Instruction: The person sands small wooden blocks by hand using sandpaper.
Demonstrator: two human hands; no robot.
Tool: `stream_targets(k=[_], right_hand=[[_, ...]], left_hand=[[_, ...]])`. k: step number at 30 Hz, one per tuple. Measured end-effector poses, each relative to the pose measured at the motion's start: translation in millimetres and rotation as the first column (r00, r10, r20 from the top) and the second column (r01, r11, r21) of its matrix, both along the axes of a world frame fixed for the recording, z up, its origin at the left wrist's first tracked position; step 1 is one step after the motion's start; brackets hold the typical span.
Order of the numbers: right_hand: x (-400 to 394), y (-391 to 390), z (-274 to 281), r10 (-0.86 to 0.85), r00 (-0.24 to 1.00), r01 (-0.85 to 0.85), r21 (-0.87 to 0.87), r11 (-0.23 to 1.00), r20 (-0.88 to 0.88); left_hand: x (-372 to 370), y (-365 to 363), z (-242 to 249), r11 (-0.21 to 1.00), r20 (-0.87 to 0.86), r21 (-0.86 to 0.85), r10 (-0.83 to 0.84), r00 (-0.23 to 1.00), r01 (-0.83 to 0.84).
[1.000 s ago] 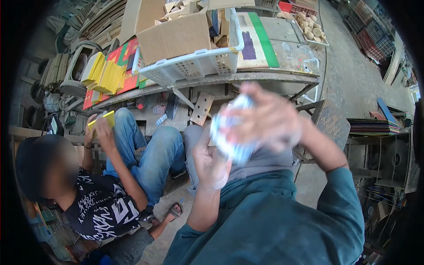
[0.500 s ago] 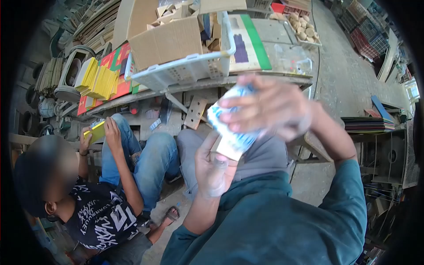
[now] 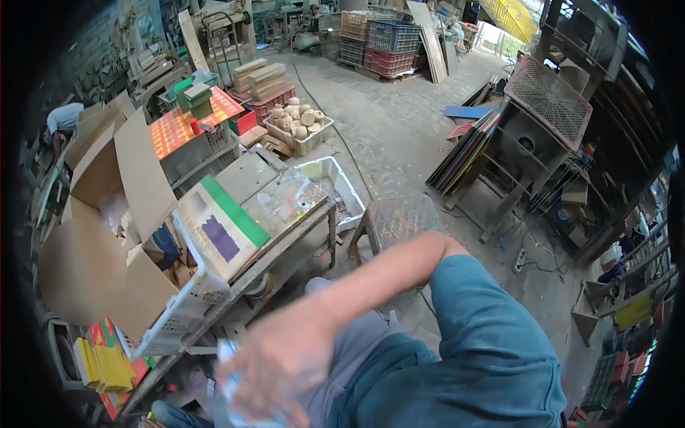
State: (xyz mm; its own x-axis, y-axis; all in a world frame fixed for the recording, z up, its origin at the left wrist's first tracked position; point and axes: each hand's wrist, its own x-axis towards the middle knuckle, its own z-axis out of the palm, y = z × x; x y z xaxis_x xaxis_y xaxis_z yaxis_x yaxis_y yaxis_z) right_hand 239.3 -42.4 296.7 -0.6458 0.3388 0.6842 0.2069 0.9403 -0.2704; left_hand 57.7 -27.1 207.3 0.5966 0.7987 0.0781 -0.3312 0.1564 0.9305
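Note:
My right hand (image 3: 282,357) is low in the view, blurred by motion, with its fingers curled over a white sheet with blue print (image 3: 230,389). The sheet shows only in part, along the left side of the hand. My left hand cannot be made out; it is hidden behind the right hand or below the frame's edge. The wooden block that the sheet lay against earlier is not visible now.
A worktable (image 3: 289,239) at left bears a white crate (image 3: 189,314) with an open cardboard box (image 3: 153,178). Yellow pieces (image 3: 107,364) are stacked at lower left. A stool (image 3: 403,217) stands ahead, and a basket of round wooden pieces (image 3: 300,143) lies beyond the table.
The view has swung right and up. My right hand, still with the printed sheet, now appears lower and farther left. My left hand with the wooden block and the co-worker's upper body have left view.

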Motion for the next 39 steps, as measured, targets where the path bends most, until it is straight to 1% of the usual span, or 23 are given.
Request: stream_targets(k=[1, 2, 3, 4, 6, 9, 10, 11, 12, 13, 14, 16, 18, 21, 22, 24, 26, 28, 30, 32, 34, 36, 39], right_hand=[[-4.1, -4.9, -5.8, 0.049, 0.992, -0.042, 0.061, 0.997, -0.112], [-3.4, -2.2, -4.4, 0.047, 0.992, -0.040, 0.061, 0.997, -0.113], [19.8, 6.0, -2.3, -0.058, 0.993, 0.064, 0.060, 0.996, -0.105], [33.1, 10.7, -0.5, -0.159, 0.983, 0.165, 0.064, 0.984, -0.095], [16.2, 0.2, -1.9, -0.178, 0.979, 0.183, 0.044, 0.982, -0.099], [5.2, -5.1, 8.1, -0.079, 0.997, 0.080, 0.097, 0.992, -0.007], [19.8, 1.0, 5.5, -0.148, 0.987, 0.153, 0.083, 0.985, -0.060], [23.1, 3.9, 1.7, -0.186, 0.980, 0.192, 0.092, 0.977, -0.065], [24.0, 5.2, 1.6, -0.224, 0.972, 0.230, 0.105, 0.968, -0.067], [10.4, -1.2, 7.0, -0.143, 0.990, 0.142, 0.100, 0.985, 0.008], [-3.9, -10.5, 9.7, -0.058, 0.995, 0.052, 0.082, 0.995, 0.080], [-0.2, -8.8, 9.2, -0.020, 1.000, 0.021, 0.066, 0.998, -0.018], [22.8, 4.0, 14.9, -0.211, 0.977, 0.212, 0.093, 0.973, -0.021], [-9.4, -8.8, 13.2, -0.058, 0.995, 0.052, 0.067, 0.996, 0.083], [-16.3, -10.7, 12.6, -0.008, 0.998, 0.003, 0.078, 0.997, 0.062], [7.0, 9.0, 15.8, -0.156, 0.987, 0.152, 0.082, 0.985, 0.043], [1.9, 9.5, 18.5, -0.222, 0.973, 0.213, 0.133, 0.968, 0.059], [-29.0, -5.7, 21.5, -0.040, 0.998, 0.040, 0.003, 0.999, 0.052], [-25.9, 1.4, 22.7, -0.006, 0.999, 0.005, 0.026, 1.000, 0.044], [-5.5, 18.2, 18.6, -0.182, 0.983, 0.177, 0.129, 0.976, 0.026], [-22.6, 7.9, 17.6, -0.167, 0.986, 0.168, 0.114, 0.979, -0.016], [-37.9, -4.9, 16.0, 0.000, 1.000, -0.001, 0.081, 0.997, 0.016], [-9.2, 12.7, 15.3, -0.148, 0.989, 0.147, 0.061, 0.987, 0.005]], left_hand=[[1.3, -2.5, -5.3, 0.958, -0.339, 0.240, 0.231, 0.912, -0.154], [-12.9, -1.3, -7.6, 0.959, -0.340, 0.240, 0.229, 0.912, -0.152], [-12.3, 3.8, -5.9, 0.996, 0.094, -0.063, -0.053, 0.994, 0.059], [-9.2, 6.8, -1.4, 0.899, 0.564, -0.231, -0.189, 0.804, 0.373], [2.2, 9.6, 0.1, 0.896, 0.678, -0.116, -0.245, 0.694, 0.429], [3.9, 18.7, -28.2, 0.564, 0.995, -0.091, 0.026, 0.093, 0.820], [4.1, 14.7, -14.6, 0.564, 0.996, -0.084, 0.027, 0.083, 0.821], [0.7, 10.2, 2.4, 0.795, 0.863, -0.141, -0.194, 0.467, 0.591], [2.3, 5.4, 14.6, 0.950, 0.552, -0.034, -0.242, 0.798, 0.312], [0.0, 0.5, 12.7, 0.964, 0.552, -0.163, -0.086, 0.829, 0.209], [-1.1, 1.6, 11.4, 0.965, 0.561, -0.159, -0.085, 0.823, 0.208], [-8.2, 1.4, 7.2, 0.963, 0.584, -0.141, -0.106, 0.805, 0.229], [-13.4, -3.1, 4.2, 0.960, 0.611, -0.132, -0.119, 0.783, 0.249], [-14.2, 2.6, 7.3, 0.967, 0.642, -0.092, -0.127, 0.756, 0.240], [-16.5, 2.0, 7.9, 0.971, 0.586, -0.152, -0.060, 0.808, 0.183], [-18.5, -2.7, 10.7, 0.961, 0.456, -0.267, 0.066, 0.888, 0.066], [-19.1, -0.3, 18.2, 0.982, 0.405, -0.171, -0.002, 0.914, 0.079], [-23.9, -9.1, 22.1, 0.986, 0.278, -0.159, 0.093, 0.956, -0.050], [-28.0, -10.4, 20.0, 0.970, 0.384, -0.244, 0.075, 0.920, 0.022], [-24.6, -1.9, 20.7, 0.972, 0.414, -0.232, 0.074, 0.907, 0.026], [-27.4, -3.8, 17.0, 0.974, 0.418, -0.223, 0.070, 0.906, 0.028], [-30.7, -1.9, 15.7, 0.974, 0.446, -0.227, 0.084, 0.891, 0.022], [-24.6, -2.2, 19.8, 0.960, 0.537, -0.279, 0.130, 0.834, 0.030]])
